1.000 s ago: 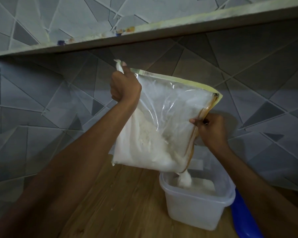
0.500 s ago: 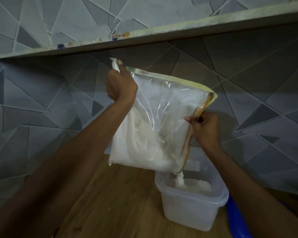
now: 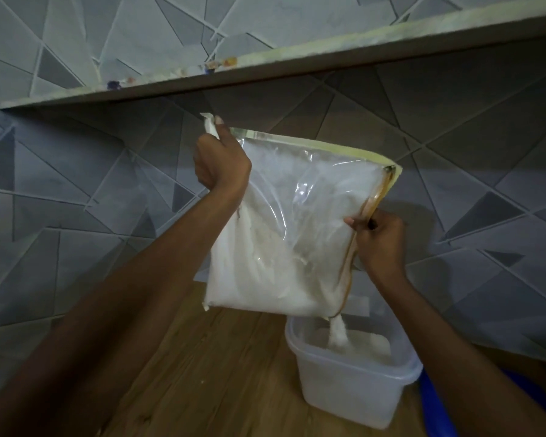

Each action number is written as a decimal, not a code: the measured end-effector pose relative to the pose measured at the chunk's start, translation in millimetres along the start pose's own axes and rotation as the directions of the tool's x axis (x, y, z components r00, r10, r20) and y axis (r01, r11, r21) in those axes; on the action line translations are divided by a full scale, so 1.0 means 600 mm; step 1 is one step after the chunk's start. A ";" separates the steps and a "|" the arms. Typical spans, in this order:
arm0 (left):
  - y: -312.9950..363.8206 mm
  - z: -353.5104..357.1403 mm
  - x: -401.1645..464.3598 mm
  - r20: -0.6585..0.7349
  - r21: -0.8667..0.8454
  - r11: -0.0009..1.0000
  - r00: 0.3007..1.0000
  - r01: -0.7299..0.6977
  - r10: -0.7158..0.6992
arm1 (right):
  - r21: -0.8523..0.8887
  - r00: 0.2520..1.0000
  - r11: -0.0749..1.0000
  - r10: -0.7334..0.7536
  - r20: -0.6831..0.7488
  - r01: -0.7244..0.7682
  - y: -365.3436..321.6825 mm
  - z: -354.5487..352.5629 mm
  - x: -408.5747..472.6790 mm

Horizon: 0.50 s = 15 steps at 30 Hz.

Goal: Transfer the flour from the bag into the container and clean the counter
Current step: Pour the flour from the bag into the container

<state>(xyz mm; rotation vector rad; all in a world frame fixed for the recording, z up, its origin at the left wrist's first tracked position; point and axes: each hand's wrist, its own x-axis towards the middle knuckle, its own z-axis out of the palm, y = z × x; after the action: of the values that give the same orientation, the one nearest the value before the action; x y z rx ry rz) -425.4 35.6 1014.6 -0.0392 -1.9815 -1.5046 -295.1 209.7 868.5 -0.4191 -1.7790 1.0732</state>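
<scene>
Wall (image 3: 76, 190): grey patterned tiles beyond both hands; a shelf (image 3: 297, 67) crosses it above them.
Tabletop (image 3: 221, 367): wood-grain surface below the hands; carries the tub. No spilled flour can be made out on it in this dim light.
Bag (image 3: 284, 222): clear plastic, yellow-edged, held up in the air between the two hands and tipped so its open side hangs lowest, right above the tub. Judged reason: the tilt lets the contents slide to one corner and leave as a narrow stream.
Flour (image 3: 252, 279): most sits in the bag's lower part, below the left hand; a thin stream drops from the bottom corner, below the right hand, into the tub.
Tub (image 3: 347, 386): translucent, lidless, under the right hand; a low heap of flour inside. Transfer looks early.
Left hand (image 3: 223, 165): fist closed round the bag's upper closed corner, raising it to set the slope.
Right hand (image 3: 380, 239): fingers pinching the bag's open edge, apparently steering the mouth.
Blue object (image 3: 438, 405): beside the tub, under the right forearm; identity unclear.
</scene>
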 end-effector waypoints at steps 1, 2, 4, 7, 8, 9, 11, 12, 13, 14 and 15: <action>0.002 0.001 0.001 -0.002 0.013 1.000 1.000 -0.007 0.007 | -0.015 1.000 1.000 -0.006 0.015 0.006 -0.002 0.003 0.001; 0.004 0.002 -0.001 0.000 0.027 0.999 1.000 -0.020 0.020 | -0.041 0.998 0.999 -0.024 0.053 0.026 -0.004 0.006 0.000; 0.007 0.007 -0.002 0.000 0.040 0.998 0.999 -0.043 0.043 | -0.079 0.992 0.993 -0.075 0.101 0.083 -0.019 0.010 -0.003; 0.009 0.009 0.004 -0.014 0.039 0.998 0.999 -0.049 0.049 | -0.049 0.997 0.996 -0.072 0.029 0.073 -0.020 0.010 0.002; 0.010 0.008 0.005 -0.012 0.043 0.998 0.999 -0.051 0.051 | -0.042 0.997 0.997 -0.062 0.047 0.064 -0.020 0.010 0.002; 0.011 0.010 0.003 -0.007 0.049 0.997 0.998 -0.057 0.057 | -0.050 0.994 0.996 -0.064 0.086 0.068 -0.019 0.010 0.002; 0.012 0.011 -0.001 -0.001 0.047 0.997 0.998 -0.063 0.063 | -0.050 0.991 0.997 -0.060 0.117 0.066 -0.015 0.011 0.005; 0.011 0.012 0.001 -0.004 0.040 0.998 0.998 -0.057 0.057 | -0.039 0.995 0.998 -0.044 0.092 0.048 -0.012 0.009 0.007; 0.010 0.013 0.004 -0.006 0.033 0.998 0.999 -0.047 0.047 | -0.035 0.998 0.999 -0.023 0.053 0.024 -0.008 0.008 0.008; 0.007 0.013 0.007 -0.008 0.028 0.999 0.999 -0.037 0.038 | -0.034 0.999 0.999 -0.016 0.028 0.017 -0.007 0.006 0.006; 0.004 0.013 0.009 -0.007 0.029 0.999 0.999 -0.033 0.033 | -0.048 0.999 0.998 -0.033 0.031 0.034 -0.006 0.006 0.004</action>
<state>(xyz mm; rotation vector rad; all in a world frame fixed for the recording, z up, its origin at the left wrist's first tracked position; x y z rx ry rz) -432.7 41.6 1018.2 -0.0535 -1.9870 -1.4534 -298.5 207.5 872.5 -0.4033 -1.8356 1.0194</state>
